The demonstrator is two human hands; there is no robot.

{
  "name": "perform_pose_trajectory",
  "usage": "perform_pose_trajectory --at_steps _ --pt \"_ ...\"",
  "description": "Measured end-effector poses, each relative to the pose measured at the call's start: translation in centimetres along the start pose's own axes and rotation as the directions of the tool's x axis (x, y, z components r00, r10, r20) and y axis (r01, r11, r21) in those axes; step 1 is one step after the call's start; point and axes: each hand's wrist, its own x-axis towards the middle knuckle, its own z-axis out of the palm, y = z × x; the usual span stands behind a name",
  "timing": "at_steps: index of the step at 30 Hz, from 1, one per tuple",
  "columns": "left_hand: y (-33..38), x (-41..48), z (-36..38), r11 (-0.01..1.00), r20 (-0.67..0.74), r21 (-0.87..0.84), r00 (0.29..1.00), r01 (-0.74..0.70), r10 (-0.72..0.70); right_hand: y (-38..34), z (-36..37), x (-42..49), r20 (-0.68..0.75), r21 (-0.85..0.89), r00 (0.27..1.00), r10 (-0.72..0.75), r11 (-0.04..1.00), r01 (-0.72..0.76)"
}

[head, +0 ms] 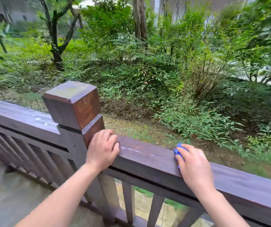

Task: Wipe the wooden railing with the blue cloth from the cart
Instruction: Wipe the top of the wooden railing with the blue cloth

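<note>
wooden railing point(148, 154) runs left to right, near. left hand point(102, 149) curls its fingers over the rail top beside the square post point(72, 104). right hand point(195, 166) lies flat, pressing the blue cloth point(177, 151) onto the rail, further right.

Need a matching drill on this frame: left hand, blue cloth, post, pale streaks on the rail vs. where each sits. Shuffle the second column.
1. left hand
2. blue cloth
3. post
4. pale streaks

A. under the right hand, on the wooden railing
B. on the rail top, between the two hands
C. rests on the rail beside the post
D. rises above the rail, left of both hands

Pairs: 1-C, 2-A, 3-D, 4-B
</note>
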Motion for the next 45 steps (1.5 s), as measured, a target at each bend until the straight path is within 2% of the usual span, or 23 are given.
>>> perform_pose_trajectory --at_steps 4,8,12,13,16,17,18,21,23,26,27,32,37,42,45 --pt "-1.0 -0.6 1.9 1.0 -0.025 -0.021 1.0 -0.002 0.002 -0.9 0.0 -0.5 -0.041 0.026 0.998 0.037 0.999 -0.036" --pt "-1.9 -0.6 3.7 1.0 -0.159 -0.007 0.987 -0.016 0.015 -2.1 0.6 -0.7 -0.044 0.037 0.991 -0.129 0.991 0.131" --pt "-2.3 -0.8 4.4 0.999 -0.192 -0.018 0.981 -0.042 0.038 -3.0 0.8 0.9 -0.039 0.065 0.999 0.034 0.997 -0.032" --pt "-2.3 -0.8 4.4 0.999 -0.189 -0.019 0.981 -0.042 0.037 -3.6 0.9 0.6 -0.06 0.042 0.998 0.035 0.999 -0.032" --pt "-2.4 -0.8 4.4 0.998 -0.174 -0.012 0.983 -0.054 0.051 -4.4 1.4 -1.5 -0.032 0.037 0.993 -0.113 0.993 0.114" --pt "-2.4 -0.8 4.4 0.998 -0.168 -0.011 0.984 -0.063 0.061 -4.0 1.3 -1.5 -0.017 0.047 0.993 -0.12 0.992 0.12" --pt "-2.5 -0.8 4.3 0.997 -0.165 -0.012 0.984 -0.07 0.067 -3.4 1.2 -1.1 -0.007 0.047 0.996 -0.084 0.995 0.084" --pt "-2.5 -0.8 4.4 0.997 -0.165 -0.017 0.984 -0.075 0.072 -2.8 1.0 1.0 -0.028 0.027 0.99 0.141 0.99 -0.14" --pt "-2.6 -0.8 4.4 0.997 -0.163 -0.01 0.984 -0.074 0.072 -4.5 1.7 1.1 -0.055 0.002 0.991 0.125 0.992 -0.126" --pt "-2.7 -0.8 4.5 0.998 -0.142 -0.011 0.988 -0.059 0.056 -6.3 2.7 -0.8 -0.02 0.028 0.995 -0.101 0.994 0.101" --pt "-2.7 -0.8 4.4 0.998 -0.132 -0.012 0.99 -0.054 0.052 -5.9 2.7 -0.8 -0.009 0.04 0.992 -0.125 0.991 0.126" --pt "-2.3 -0.8 3.6 1.0 -0.056 -0.005 0.998 -0.022 0.022 -5.4 2.3 2.1 0.023 0.017 0.995 0.096 0.995 -0.096" --pt "-1.7 -0.8 2.9 0.999 0.014 0.004 0.998 0.054 -0.054 -6.8 3.0 0.7 0.059 0.062 0.986 -0.157 0.986 0.153" --pt "-1.0 -0.6 1.7 0.999 0.126 0.05 0.992 -0.007 0.001 -5.2 2.8 1.9 0.043 0.031 0.999 -0.029 0.999 0.028" --pt "-0.5 0.6 -0.7 0.981 0.141 0.155 0.985 -0.117 0.096 -6.4 3.5 1.3 0.055 0.014 0.986 -0.157 0.988 0.156"
